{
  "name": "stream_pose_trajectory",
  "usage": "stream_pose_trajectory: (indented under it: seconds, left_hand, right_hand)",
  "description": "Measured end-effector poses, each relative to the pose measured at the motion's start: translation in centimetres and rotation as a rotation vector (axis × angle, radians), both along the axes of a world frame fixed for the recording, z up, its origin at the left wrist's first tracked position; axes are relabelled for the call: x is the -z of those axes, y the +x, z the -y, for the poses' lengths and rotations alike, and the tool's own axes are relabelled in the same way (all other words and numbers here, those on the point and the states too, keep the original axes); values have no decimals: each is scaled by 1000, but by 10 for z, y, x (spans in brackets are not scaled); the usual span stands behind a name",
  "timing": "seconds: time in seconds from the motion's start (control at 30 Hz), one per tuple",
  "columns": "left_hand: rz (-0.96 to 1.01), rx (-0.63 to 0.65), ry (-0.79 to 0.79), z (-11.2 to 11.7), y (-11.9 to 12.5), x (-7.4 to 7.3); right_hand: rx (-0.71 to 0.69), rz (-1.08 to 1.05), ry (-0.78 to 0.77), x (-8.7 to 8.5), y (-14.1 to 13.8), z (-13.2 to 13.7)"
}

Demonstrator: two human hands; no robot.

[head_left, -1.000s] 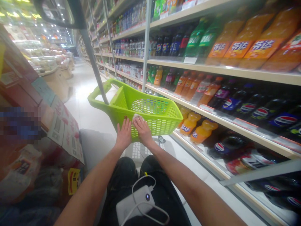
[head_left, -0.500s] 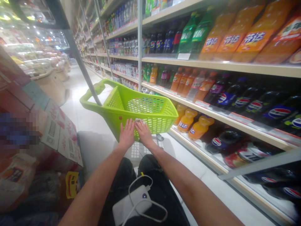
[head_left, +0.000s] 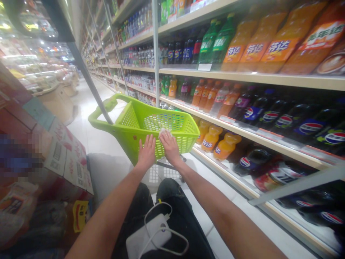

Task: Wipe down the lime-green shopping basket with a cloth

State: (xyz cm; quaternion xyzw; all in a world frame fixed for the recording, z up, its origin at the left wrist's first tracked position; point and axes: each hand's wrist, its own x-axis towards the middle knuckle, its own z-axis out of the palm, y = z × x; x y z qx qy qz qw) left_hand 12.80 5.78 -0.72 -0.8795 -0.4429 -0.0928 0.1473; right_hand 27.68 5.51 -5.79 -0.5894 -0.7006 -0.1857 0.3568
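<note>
A lime-green plastic shopping basket (head_left: 129,133) with a mesh wall and a long handle stands tilted on the aisle floor in front of me. My left hand (head_left: 147,152) lies flat against its near wall, fingers spread. Beside it, my right hand (head_left: 169,146) presses a small white cloth (head_left: 163,132) onto the basket's near rim, fingers laid over it. Both forearms reach forward from the bottom of the view.
Shelves of soda bottles (head_left: 242,108) run along the right. Stacked cartons (head_left: 67,158) and goods crowd the left. A white power bank (head_left: 147,235) with a cable rests on my lap. A dark slanted pole (head_left: 88,86) crosses behind the basket.
My right hand with the cloth has slid up and to the right along the basket's rim. The view has shifted slightly; the left hand stays on the wall.
</note>
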Motion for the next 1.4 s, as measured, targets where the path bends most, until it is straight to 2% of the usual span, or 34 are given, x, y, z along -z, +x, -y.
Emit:
stream_pose_trajectory:
  seconds: [0.23,0.37,0.47,0.63,0.73,0.83,1.1,1.2,1.3,1.4]
  left_hand:
    - [-24,23,-13,6,12,8]
    - [-45,47,-30,11,18,14]
    - [-50,54,-32,13,24,15]
    - [-21,66,-5,9,35,7]
    - [-6,76,2,7,42,4]
    - [-11,87,-12,9,50,4]
    - [-48,123,-36,17,62,19]
    - [-63,136,-56,20,65,25]
    - [-73,143,-66,19,68,27]
    - [-58,142,-45,16,73,26]
  right_hand:
    - [-14,69,-169,42,2,9]
    - [-26,66,-226,54,6,16]
    - [-29,46,-165,47,11,21]
    - [13,-22,25,15,26,23]
    - [65,-42,44,6,36,18]
    - [68,-20,-13,12,42,14]
    - [24,36,-171,53,45,19]
    - [8,38,-198,63,50,25]
    - [18,13,-133,60,58,33]
    - [65,-14,-17,44,70,38]
